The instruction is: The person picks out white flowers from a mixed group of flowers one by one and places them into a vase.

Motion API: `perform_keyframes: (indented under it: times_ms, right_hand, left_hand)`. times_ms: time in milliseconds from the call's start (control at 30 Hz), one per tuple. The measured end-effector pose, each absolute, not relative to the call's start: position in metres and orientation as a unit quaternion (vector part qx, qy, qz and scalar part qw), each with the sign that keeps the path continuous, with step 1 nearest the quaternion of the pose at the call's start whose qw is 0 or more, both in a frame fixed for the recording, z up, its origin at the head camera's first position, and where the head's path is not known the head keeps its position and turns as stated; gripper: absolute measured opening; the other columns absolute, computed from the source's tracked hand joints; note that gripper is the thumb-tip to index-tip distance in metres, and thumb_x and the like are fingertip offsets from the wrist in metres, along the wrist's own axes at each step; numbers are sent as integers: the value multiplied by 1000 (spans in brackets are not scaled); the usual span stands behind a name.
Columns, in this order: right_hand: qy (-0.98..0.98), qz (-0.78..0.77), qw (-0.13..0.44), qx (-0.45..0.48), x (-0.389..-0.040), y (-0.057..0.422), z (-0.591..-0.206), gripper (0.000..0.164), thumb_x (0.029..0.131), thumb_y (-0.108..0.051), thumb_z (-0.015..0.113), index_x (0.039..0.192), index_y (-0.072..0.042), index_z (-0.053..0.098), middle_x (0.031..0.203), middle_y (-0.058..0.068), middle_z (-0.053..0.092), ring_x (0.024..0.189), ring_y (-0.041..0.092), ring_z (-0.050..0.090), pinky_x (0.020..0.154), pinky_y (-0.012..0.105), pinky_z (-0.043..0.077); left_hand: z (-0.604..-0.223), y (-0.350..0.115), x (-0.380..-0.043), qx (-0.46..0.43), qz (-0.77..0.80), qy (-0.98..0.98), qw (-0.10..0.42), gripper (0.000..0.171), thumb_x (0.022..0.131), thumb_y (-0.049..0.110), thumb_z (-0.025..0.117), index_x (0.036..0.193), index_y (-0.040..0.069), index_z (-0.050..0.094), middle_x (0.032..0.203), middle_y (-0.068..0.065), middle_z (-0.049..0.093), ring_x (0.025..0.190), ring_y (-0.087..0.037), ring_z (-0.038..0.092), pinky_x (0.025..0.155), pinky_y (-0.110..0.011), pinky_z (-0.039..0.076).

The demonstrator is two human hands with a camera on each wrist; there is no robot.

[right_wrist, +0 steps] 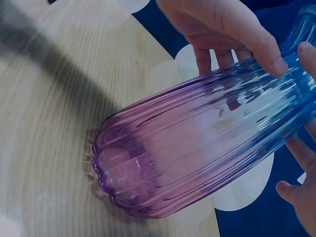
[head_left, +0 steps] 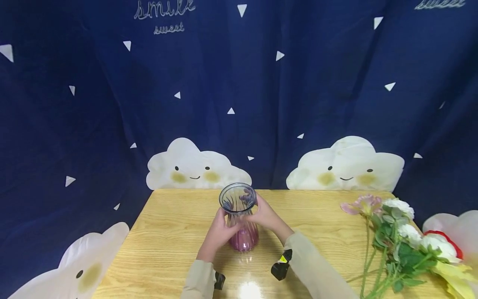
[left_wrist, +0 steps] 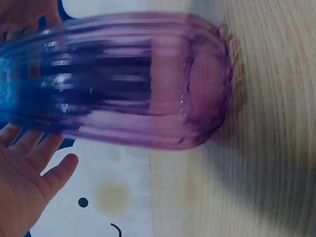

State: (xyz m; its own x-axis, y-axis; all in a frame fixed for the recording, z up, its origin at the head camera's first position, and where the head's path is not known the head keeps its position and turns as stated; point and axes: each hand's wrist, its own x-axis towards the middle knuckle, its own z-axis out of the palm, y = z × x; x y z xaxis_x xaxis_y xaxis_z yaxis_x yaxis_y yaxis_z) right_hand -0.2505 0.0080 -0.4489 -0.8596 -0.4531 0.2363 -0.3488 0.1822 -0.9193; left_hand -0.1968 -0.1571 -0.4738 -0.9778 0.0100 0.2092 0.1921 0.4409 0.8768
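Observation:
A tall ribbed glass vase (head_left: 243, 236), blue-grey at the flared mouth and pink-purple toward the base, stands upright on the wooden table. My left hand (head_left: 219, 231) holds its left side below the rim, the thumb across the near face. On the other side my right hand (head_left: 267, 216) grips it at a similar height, thumb also in front. In the right wrist view the left hand (right_wrist: 227, 29) shows fingers behind the glass. The left wrist view shows the scalloped base of the vase (left_wrist: 207, 84) on the tabletop, with the left hand's (left_wrist: 24, 182) little finger sticking out.
Artificial flowers (head_left: 396, 241), pink, white and yellow with green stems, lie at the table's right side. The wooden table (head_left: 168, 224) meets a dark blue curtain (head_left: 224, 83) with clouds behind it. Wrist cameras (head_left: 281, 265) sit on the sleeves.

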Motion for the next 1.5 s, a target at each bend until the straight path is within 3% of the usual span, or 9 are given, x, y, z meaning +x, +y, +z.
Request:
perform_keyframes:
  times_ms: [300, 400, 667, 933, 1333, 1500]
  right_hand:
    - [775, -577, 46, -254, -226, 32, -446, 85, 61, -16, 77, 134, -11, 34, 134, 15, 47, 125, 31, 42, 108, 54, 31]
    - [776, -576, 30, -255, -222, 40, -459, 85, 60, -20, 78, 133, -15, 36, 131, 12, 50, 122, 29, 45, 106, 54, 34]
    - [772, -574, -12, -272, -196, 65, -462, 85, 59, -24, 78, 133, -12, 36, 128, 15, 52, 120, 31, 46, 105, 60, 32]
    - [779, -565, -32, -271, -170, 84, -464, 88, 57, -28, 79, 132, -16, 36, 125, 12, 55, 115, 22, 50, 103, 60, 33]
    - [788, -570, 3, -234, -147, 102, -470, 88, 58, -23, 77, 135, -22, 34, 133, 12, 49, 127, 35, 37, 105, 66, 24]
    - [802, -562, -7, -202, -148, 121, -484, 77, 64, -22, 73, 132, -18, 37, 124, 8, 55, 116, 27, 48, 102, 67, 28]
  left_hand:
    - [-473, -150, -187, -95, -486, -867, 56, 77, 67, 54, 67, 132, 28, 33, 130, -2, 50, 117, -23, 49, 103, -57, 36]
    - [-475, -144, -181, -114, -486, -865, 54, 74, 68, 53, 66, 130, 31, 34, 129, -2, 50, 118, -23, 48, 103, -56, 36]
    - [-470, -125, -158, -149, -483, -861, 50, 76, 67, 49, 68, 132, 26, 35, 132, -2, 49, 124, -24, 43, 104, -55, 35]
    - [-465, -108, -136, -167, -463, -870, 42, 76, 65, 38, 72, 131, 33, 33, 132, -1, 49, 125, -23, 43, 104, -53, 37]
    - [-468, -98, -118, -167, -446, -878, 49, 81, 64, 31, 72, 133, 34, 30, 134, 2, 48, 125, -25, 43, 103, -54, 38]
    - [-470, -95, -115, -164, -444, -880, 44, 81, 65, 39, 71, 134, 30, 30, 133, -1, 49, 124, -26, 43, 102, -56, 38]
